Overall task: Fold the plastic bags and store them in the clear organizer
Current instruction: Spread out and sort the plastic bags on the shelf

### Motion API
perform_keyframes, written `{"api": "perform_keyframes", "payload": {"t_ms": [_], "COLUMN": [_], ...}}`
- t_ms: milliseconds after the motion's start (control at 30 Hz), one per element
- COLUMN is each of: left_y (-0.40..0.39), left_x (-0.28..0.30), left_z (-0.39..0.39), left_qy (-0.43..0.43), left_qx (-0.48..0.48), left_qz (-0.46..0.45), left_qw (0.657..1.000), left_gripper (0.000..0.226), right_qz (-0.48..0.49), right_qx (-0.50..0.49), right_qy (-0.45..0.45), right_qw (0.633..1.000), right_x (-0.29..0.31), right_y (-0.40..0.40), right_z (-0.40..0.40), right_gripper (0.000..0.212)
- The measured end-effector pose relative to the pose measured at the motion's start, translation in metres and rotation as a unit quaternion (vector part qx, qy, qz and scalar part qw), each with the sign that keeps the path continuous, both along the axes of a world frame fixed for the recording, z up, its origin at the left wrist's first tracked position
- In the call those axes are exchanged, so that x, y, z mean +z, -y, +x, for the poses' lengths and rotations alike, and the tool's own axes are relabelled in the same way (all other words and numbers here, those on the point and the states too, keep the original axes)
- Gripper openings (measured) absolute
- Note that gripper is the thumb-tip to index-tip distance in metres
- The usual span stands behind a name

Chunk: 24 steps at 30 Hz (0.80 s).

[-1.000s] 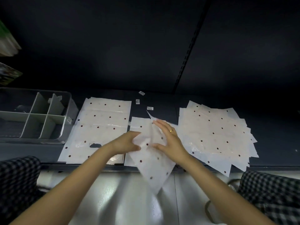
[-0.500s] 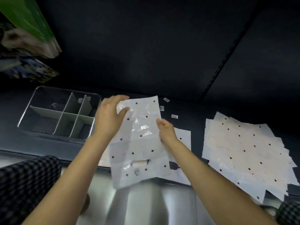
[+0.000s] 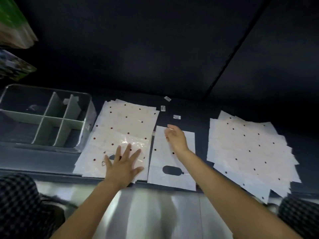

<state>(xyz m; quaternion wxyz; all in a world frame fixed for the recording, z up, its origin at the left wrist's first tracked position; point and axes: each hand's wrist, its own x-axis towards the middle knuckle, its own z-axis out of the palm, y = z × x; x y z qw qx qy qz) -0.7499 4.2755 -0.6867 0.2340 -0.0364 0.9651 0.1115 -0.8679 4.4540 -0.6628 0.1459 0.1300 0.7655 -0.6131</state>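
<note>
A stack of white plastic bags with dark dots (image 3: 122, 128) lies flat on the dark shelf beside the clear organizer (image 3: 86, 125), which stands at the left with grey dividers. My left hand (image 3: 123, 167) presses flat, fingers spread, on the near end of this stack. A single dotted bag (image 3: 165, 176) with an oval handle hole lies in the middle. My right hand (image 3: 176, 139) hovers over its far end, fingers loosely curled, holding nothing that I can see. A larger, untidy pile of the same bags (image 3: 248, 150) lies at the right.
Three small white labels (image 3: 176, 116) lie on the shelf behind the middle bag. Green packaged goods (image 3: 13, 31) hang at the upper left. A dark back wall rises behind the shelf. My checkered knees sit at both lower corners, with shiny floor between them.
The bag that both hands held up half a second ago now lies on the left stack. My left hand flattened onto it and my right hand moved over the middle bag.
</note>
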Motion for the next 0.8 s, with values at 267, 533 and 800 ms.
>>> {"api": "perform_keyframes", "payload": {"t_ms": [267,533,800], "left_y": [-0.013,-0.053,-0.100], "left_x": [0.004,0.008,0.033], "left_z": [-0.007,0.005,0.004], "left_qy": [0.005,-0.049,-0.079], "left_qx": [0.024,-0.091,-0.038], "left_qz": [-0.011,0.016,0.227], "left_qw": [1.000,0.994,0.970], "left_gripper": [0.065,0.090,0.050], "right_qz": [0.510,0.449,0.288], "right_qx": [0.034,-0.069,-0.017], "right_qy": [-0.033,-0.087,-0.174], "right_qw": [0.859,0.887,0.941], "right_x": [-0.009,-0.020,0.005], "right_y": [-0.219,-0.253,-0.192], "right_z": [0.054,0.067,0.068], "right_gripper": [0.074,0.025,0.028]}}
